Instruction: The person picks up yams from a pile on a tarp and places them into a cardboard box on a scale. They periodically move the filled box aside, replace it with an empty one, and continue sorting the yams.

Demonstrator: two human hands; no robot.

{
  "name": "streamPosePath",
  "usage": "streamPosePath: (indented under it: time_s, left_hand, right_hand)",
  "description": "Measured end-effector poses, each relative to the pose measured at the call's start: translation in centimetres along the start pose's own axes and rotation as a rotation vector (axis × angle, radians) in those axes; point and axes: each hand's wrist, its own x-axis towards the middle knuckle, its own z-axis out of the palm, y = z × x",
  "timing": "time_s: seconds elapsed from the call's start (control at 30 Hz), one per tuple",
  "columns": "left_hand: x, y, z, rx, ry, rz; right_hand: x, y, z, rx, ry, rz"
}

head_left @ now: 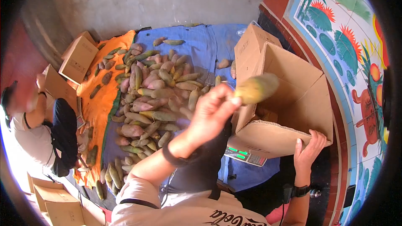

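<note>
My left hand (215, 108) pinches one end of a long, plump, yellow-green vegetable (260, 88), radish-like and blurred by motion. It is in front of the opening of a large cardboard box (301, 83). The box leans with its mouth towards me. My right hand (310, 150) grips the box's near flap at its right corner, fingers over the edge. Part of a scale (245, 155) with lit green displays shows under the box. A heap of similar green and pinkish vegetables (157, 88) spreads to the left of my left hand.
The heap lies on a blue sheet (197, 37); an orange sheet (109, 75) adjoins it. At left, another person (35, 134) sits near cardboard boxes (78, 60). More boxes (63, 203) stand at lower left. A painted tile wall (335, 50) curves along the right.
</note>
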Motion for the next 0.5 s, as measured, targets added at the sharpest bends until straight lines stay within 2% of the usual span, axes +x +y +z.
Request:
streamPosePath:
  time_s: [0.07,0.17,0.27,0.4,0.5]
  left_hand:
    - [0.4,-0.7,2.6,-0.049,-0.041,-0.019]
    - [0.8,-1.4,4.5,0.343,-0.223,0.053]
    - [1.1,-1.3,5.8,0.67,-0.199,0.568]
    - [0.3,-1.6,4.6,0.723,-0.173,0.517]
    - [-1.1,-3.1,1.6,0.754,-0.154,0.385]
  right_hand:
    - [0.0,-0.1,-0.1,0.013,0.004,-0.001]
    - [0.0,-0.2,-0.2,0.022,0.007,-0.006]
    - [-0.1,0.0,-0.2,0.021,0.011,-0.009]
    - [-0.1,0.0,-0.3,0.031,-0.036,-0.004]
    - [0.0,-0.2,-0.4,0.013,-0.004,-0.002]
